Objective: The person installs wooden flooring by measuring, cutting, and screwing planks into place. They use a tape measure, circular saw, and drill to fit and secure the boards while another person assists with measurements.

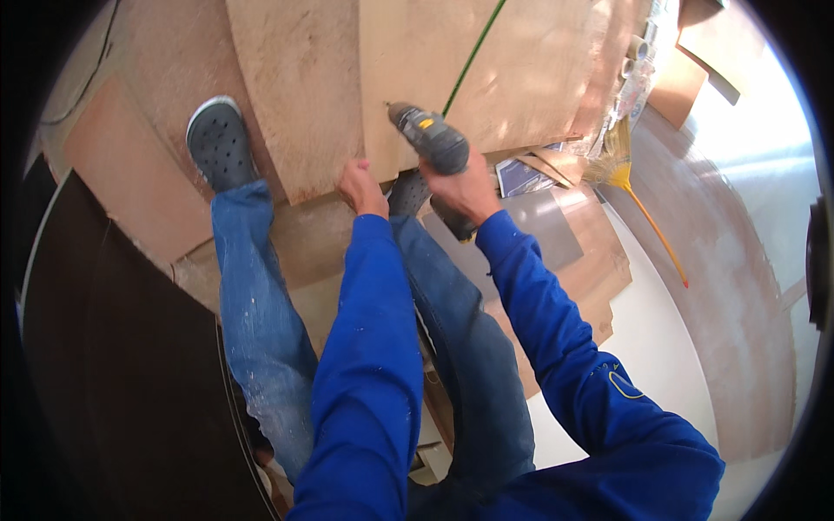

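Note:
My right hand is wrapped round the grip of a cordless drill, dark grey with a yellow mark. The drill tilts to the upper left, and its tip is at a plywood sheet just right of a seam. Whether the tip touches the wood I cannot tell. My left hand is closed near the front edge of the neighbouring plywood sheet, left of the drill. Anything in its fingers is hidden. A thin green cord or strip runs across the plywood behind the drill.
My grey clog stands left of the sheets; the other is partly hidden under my hands. A yellow brush with an orange handle lies at right, near a plastic-wrapped packet. Tape rolls sit at upper right. A dark panel fills the left.

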A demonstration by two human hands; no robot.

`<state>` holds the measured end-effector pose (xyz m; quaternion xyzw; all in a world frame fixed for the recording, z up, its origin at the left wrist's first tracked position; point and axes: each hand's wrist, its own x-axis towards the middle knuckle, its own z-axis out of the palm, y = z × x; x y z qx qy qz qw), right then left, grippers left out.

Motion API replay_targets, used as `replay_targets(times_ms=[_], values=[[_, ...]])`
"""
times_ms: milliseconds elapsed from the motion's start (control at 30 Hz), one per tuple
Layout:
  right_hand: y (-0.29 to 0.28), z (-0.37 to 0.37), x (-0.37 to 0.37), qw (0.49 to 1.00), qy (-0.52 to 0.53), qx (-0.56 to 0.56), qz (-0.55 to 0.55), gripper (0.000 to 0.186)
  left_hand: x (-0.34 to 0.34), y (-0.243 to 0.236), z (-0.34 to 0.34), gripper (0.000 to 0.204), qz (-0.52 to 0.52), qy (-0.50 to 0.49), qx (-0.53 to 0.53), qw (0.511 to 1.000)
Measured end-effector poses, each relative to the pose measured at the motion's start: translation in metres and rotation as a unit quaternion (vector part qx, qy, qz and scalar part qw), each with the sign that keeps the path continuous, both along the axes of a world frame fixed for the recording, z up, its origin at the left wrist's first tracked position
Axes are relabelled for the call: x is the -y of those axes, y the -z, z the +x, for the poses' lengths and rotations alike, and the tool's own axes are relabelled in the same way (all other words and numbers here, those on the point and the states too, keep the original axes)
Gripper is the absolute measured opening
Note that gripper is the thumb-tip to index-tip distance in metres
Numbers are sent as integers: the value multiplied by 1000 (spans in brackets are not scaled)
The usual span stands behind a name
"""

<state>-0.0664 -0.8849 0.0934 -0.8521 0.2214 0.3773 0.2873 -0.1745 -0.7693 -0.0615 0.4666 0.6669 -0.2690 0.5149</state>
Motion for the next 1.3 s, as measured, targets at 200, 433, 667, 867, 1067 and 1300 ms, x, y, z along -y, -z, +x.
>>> replay_targets(times_ms=[200, 433, 667, 867, 1067, 1300], values=[[11, -6, 5, 998, -14, 51, 34, 21, 20, -52, -75, 39, 118, 10, -40, 992], [8, -7, 8, 997, -54, 39, 46, 19, 38, -49, -48, 60, 44, 37, 76, 995], [11, -10, 9, 995, -88, 21, 38, 18, 32, -41, -53, 53, 58, 135, 30, 989], [11, -12, 10, 993, -79, 69, 58, 20, 31, -28, -59, 42, 97, -76, 41, 991], [14, -9, 16, 994, -88, 47, 44, 23, 18, -8, -70, 48, -274, -474, -3, 837], [22, -11, 21, 996, -74, 33, 48, 23, 42, -6, -51, 48, -270, -539, 16, 798]])
